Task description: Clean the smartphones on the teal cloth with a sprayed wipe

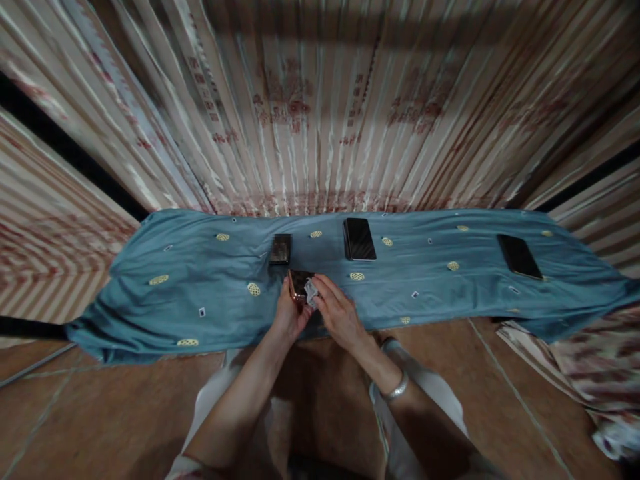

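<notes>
My left hand (291, 313) grips a phone (297, 283) with a dark glossy face and a copper-coloured edge, held tilted above the near part of the blue cloth. In my right hand (340, 313), the fingers close round a crumpled whitish wipe (311, 292), which lies against the phone's right side. Whether it is tissue or fabric cannot be told. Just beyond my left hand sits a small black boxy object (281, 250), partly blurred out. A black tablet-like device (360, 239) lies farther back, right of my hands.
Another black phone-like device (519, 256) rests toward the right end of the patterned blue cloth (430, 293). A striped curtain (310, 147) hangs behind it. Dark poles (75, 147) slant at both sides. A white roll (616, 440) lies at the lower right on the floor.
</notes>
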`<move>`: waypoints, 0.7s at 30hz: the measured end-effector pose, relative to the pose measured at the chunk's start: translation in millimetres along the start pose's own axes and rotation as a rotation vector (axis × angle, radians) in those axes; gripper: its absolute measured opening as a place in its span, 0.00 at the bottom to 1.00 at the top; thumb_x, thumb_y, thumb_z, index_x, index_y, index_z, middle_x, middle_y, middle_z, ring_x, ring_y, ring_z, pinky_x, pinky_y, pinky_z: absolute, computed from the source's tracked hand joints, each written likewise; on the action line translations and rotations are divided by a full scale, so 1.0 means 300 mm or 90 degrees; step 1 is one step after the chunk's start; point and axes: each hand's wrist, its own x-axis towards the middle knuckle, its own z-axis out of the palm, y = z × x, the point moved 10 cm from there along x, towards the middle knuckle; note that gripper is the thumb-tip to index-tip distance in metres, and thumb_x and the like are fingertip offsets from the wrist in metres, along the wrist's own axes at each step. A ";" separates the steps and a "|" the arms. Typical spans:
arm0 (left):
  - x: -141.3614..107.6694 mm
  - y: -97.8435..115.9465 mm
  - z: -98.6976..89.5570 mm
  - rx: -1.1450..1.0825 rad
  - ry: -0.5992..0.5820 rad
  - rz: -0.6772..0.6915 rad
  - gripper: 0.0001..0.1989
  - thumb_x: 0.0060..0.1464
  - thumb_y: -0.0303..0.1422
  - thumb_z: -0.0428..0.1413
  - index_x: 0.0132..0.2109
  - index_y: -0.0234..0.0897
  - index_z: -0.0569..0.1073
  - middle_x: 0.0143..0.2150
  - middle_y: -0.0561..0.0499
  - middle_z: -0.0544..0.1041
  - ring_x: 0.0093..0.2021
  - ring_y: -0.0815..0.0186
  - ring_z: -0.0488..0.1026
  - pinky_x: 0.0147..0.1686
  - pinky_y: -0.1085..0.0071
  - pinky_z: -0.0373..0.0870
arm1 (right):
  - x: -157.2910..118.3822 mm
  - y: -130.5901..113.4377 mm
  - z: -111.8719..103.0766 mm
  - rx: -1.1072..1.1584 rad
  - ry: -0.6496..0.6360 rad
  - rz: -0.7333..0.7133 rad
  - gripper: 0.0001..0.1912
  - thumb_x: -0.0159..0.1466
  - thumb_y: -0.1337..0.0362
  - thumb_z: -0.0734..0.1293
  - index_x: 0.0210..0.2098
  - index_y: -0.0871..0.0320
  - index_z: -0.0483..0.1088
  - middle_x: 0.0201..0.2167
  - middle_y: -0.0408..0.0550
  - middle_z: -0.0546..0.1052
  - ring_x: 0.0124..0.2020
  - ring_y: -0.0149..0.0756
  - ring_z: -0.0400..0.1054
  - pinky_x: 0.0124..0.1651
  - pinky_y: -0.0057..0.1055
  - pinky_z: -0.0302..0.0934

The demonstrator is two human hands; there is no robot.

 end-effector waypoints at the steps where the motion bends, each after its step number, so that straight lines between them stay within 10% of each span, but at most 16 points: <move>1: 0.000 -0.006 0.002 -0.011 0.000 -0.015 0.21 0.65 0.37 0.39 0.33 0.33 0.72 0.26 0.49 0.76 0.25 0.69 0.72 0.24 0.76 0.68 | 0.006 0.015 -0.007 0.019 0.005 0.022 0.21 0.70 0.65 0.54 0.61 0.59 0.60 0.57 0.57 0.70 0.59 0.38 0.64 0.60 0.39 0.62; 21: 0.032 -0.008 -0.007 0.069 -0.043 0.022 0.18 0.61 0.43 0.47 0.32 0.35 0.72 0.27 0.49 0.74 0.26 0.69 0.70 0.35 0.69 0.73 | 0.011 0.017 -0.025 -0.090 -0.043 -0.048 0.21 0.69 0.67 0.56 0.61 0.60 0.62 0.56 0.56 0.71 0.56 0.39 0.68 0.57 0.35 0.66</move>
